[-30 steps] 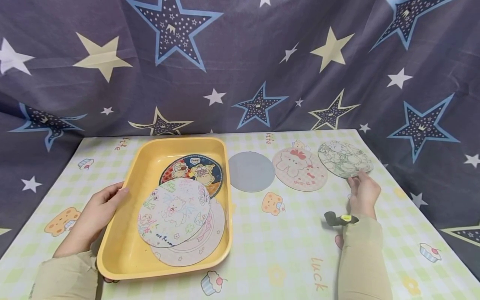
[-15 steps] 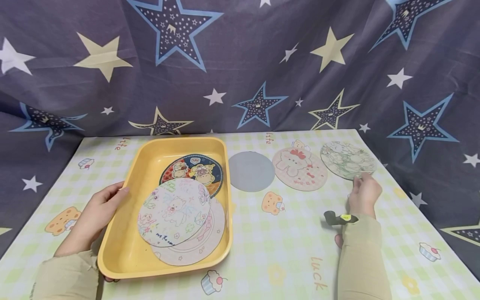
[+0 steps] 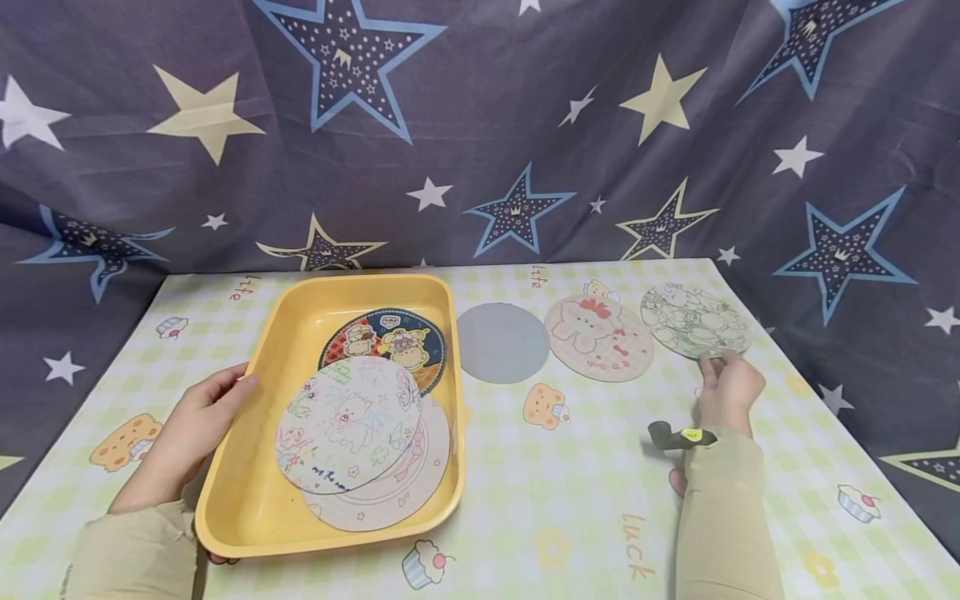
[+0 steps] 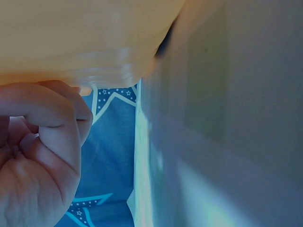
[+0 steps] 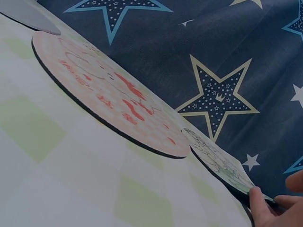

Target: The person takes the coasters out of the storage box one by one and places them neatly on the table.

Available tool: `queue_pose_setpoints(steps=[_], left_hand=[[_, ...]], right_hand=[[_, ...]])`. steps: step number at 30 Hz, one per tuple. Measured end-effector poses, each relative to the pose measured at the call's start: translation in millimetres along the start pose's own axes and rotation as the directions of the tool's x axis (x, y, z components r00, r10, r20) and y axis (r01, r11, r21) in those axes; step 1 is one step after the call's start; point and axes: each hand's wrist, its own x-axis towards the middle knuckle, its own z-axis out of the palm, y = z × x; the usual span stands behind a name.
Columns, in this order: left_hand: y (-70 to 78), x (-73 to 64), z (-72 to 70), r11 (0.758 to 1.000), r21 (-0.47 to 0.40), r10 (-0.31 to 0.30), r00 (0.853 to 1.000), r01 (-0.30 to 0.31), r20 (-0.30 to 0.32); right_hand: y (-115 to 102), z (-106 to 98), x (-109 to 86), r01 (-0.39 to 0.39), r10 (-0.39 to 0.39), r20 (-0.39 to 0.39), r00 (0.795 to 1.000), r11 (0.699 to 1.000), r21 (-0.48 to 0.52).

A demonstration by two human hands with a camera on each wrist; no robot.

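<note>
Tray [image 3: 247, 508] at left, three round mats [image 3: 348, 425] inside; left hand [image 3: 197, 418] grips its left rim. Right hand [image 3: 730, 387] pinches near edge of green mat [image 3: 696, 321], far right.

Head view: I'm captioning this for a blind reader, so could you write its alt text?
A person's right hand holds the near edge of a green-patterned disc, rightmost of three on a checked tablecloth. The left hand grips a yellow tray containing three overlapping discs.
</note>
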Motion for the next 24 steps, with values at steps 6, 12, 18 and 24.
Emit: queue_pose_setpoints(steps=[6, 12, 18, 24], left_hand=[[-1.0, -0.1, -1.0, 1.0, -0.009, 0.005, 1.0, -0.005, 0.002], [-0.8, -0.6, -0.5, 1.0, -0.01, 0.005, 1.0, -0.005, 0.005], [-0.6, -0.1, -0.1, 1.0, -0.008, 0.005, 1.0, -0.005, 0.004], [-0.2, 0.0, 0.3, 1.0, 0.002, -0.004, 1.0, 0.004, 0.006]], right_hand=[[0, 4, -3.6, -0.008, 0.007, -0.013, 1.0, 1.0, -0.028], [0, 8, -8.4, 0.001, -0.003, -0.025, 1.0, 0.997, -0.083], [-1, 13, -9.3, 0.026, -0.042, -0.102, 0.994, 0.988, -0.153], [-1, 15, -8.5, 0.082, -0.112, -0.132, 0.985, 0.973, -0.214]])
